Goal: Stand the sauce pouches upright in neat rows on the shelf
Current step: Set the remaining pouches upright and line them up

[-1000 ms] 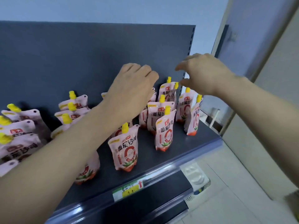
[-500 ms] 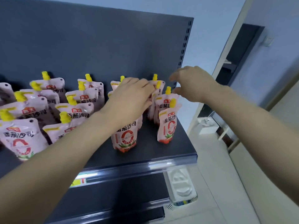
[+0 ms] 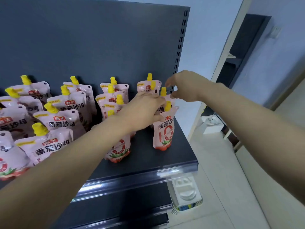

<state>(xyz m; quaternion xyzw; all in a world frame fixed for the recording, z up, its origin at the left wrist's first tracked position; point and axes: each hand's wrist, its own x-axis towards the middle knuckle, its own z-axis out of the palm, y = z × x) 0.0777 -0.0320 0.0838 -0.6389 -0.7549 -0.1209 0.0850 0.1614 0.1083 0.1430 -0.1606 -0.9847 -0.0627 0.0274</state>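
Pink sauce pouches with yellow caps stand in rows on the dark shelf (image 3: 175,156). The rows at the left (image 3: 61,123) lean and overlap. My left hand (image 3: 142,111) reaches across the second column from the right and pinches the upper left corner of the front-right pouch (image 3: 164,131), which stands upright. Just behind it, my right hand (image 3: 186,86) hovers with fingers apart beside the cap of the pouch at the shelf's right end (image 3: 163,92), holding nothing. Another pouch (image 3: 118,150) stands partly hidden under my left forearm.
A dark back panel (image 3: 99,38) with a slotted upright (image 3: 180,47) closes the shelf behind. A glossy price rail (image 3: 148,176) runs along the front edge. A white packaged item (image 3: 186,194) sits on a lower level. Pale floor (image 3: 222,179) and a doorway (image 3: 244,52) lie to the right.
The view has shifted so more pouches show at the left. My left hand slid right onto the front-right pouch. My right hand stays near the right end caps.
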